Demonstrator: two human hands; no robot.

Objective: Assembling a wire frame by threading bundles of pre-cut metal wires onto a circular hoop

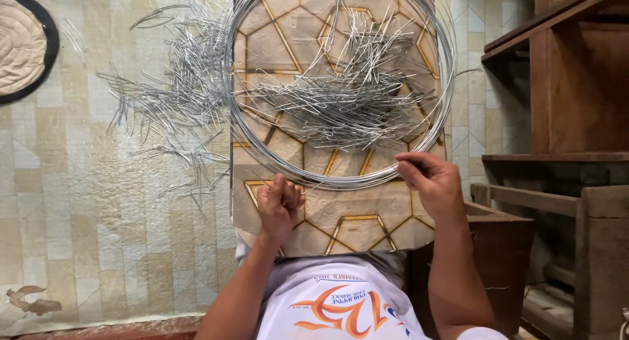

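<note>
A large coil of bright steel wire (pixel 341 84) is held up by its lower arc, over a board covered in a hexagon-patterned sheet (pixel 367 215) that serves as the worktop. Springy wire wound in many loose turns is judged likely to fan apart or spring open if either hold is slackened, since nothing is seen binding the turns. A free end, if released, could whip toward the wrists. The short cut wire pieces (pixel 341 101) heaped on the board inside the ring could be snagged and dragged off by the loop, and more bent pieces (pixel 177 97) are already scattered across the tiled floor (pixel 85 202) to the left.

The left hand (pixel 278 206) is curled tight, its grip closed on the bottom of the coil, with the wire apparently passed between thumb and fingers, though the contact itself is partly hidden. The right hand (pixel 429 179) is pinched on the coil's lower right arc, fingertips drawn narrow around the strands. A round quilted mat (pixel 23 45) lies at the far left, and wooden shelving (pixel 570 84) stands at the right.
</note>
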